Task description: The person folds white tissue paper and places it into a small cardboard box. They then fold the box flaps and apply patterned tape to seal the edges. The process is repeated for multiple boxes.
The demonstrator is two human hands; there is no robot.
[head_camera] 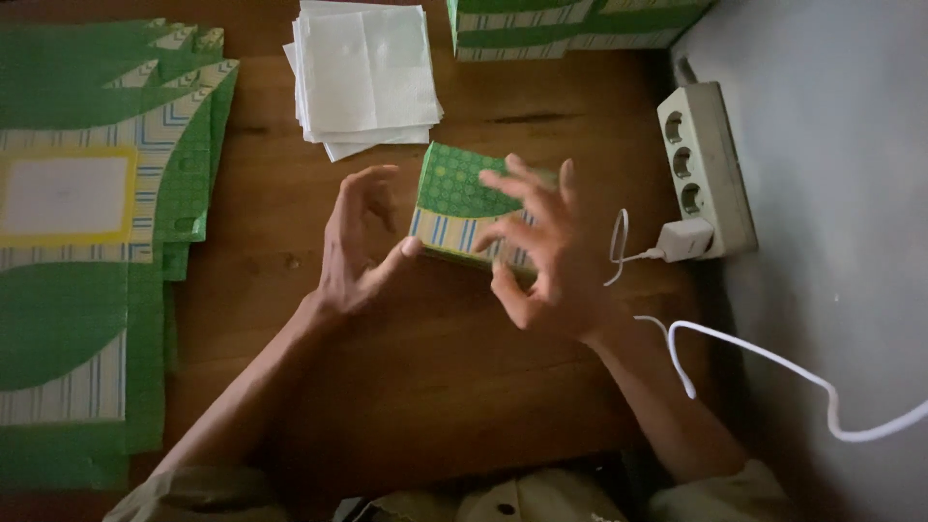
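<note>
Sleeves of pale cloth show at the bottom edge, cut off by the frame, and two bare forearms reach up from them over the wooden counter (435, 387). The left hand (356, 246) is spread loosely, fingers curled and apart, with only its thumb tip touching the near left edge of a small green box (454, 198). The right hand (541, 256) has its fingers fanned wide across the right side of the box and covers that end, so how firmly it grips cannot be told; its fingers lie against the box rather than closing round it. The box sits tilted between the two hands near the middle of the counter, its top green with a fine pattern, its side striped; its right end and underside are hidden.

A white cable (773, 362) loops off to the right from a white plug (684, 239) set in a pale power strip (704, 164), which lies against a grey wall (831, 145). At the left lie flat green printed sheets (87, 193), overlapping and cut off by the frame. Farther back a stack of white paper squares (365, 72) rests on the counter, and beyond it more green striped boxes (570, 24), only partly in view. Dim light leaves the wood's grain hard to make out.
</note>
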